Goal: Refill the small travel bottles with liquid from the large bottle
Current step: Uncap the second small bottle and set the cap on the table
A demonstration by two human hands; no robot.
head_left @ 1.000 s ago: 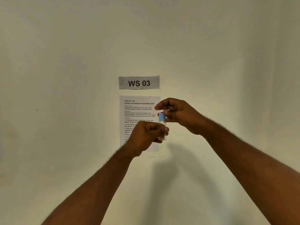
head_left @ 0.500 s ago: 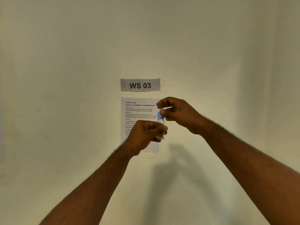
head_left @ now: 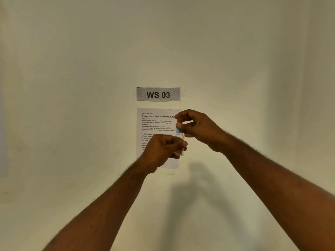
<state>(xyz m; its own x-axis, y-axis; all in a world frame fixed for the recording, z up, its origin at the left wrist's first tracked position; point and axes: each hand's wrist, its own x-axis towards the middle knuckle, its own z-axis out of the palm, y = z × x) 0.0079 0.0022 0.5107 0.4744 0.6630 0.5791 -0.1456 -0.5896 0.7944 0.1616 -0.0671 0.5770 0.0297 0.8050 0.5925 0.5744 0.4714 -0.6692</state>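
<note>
I hold a small clear travel bottle (head_left: 180, 137) upright in front of the wall. My left hand (head_left: 163, 149) wraps around its body, thumb across the front. Its blue cap (head_left: 178, 130) sits on top, pinched between the thumb and fingers of my right hand (head_left: 197, 127), which comes in from the right above the left hand. Most of the bottle is hidden by my fingers; only its neck and base show. The large bottle is not in view.
A cream wall fills the view. A grey "WS 03" label (head_left: 158, 94) is taped to it, with a printed task sheet (head_left: 155, 122) below, partly covered by my hands. My arms' shadow falls on the wall beneath.
Both hands stay on the bottle and cap with almost no shift. My right fingers have turned slightly on the blue cap. The view has tilted a little.
</note>
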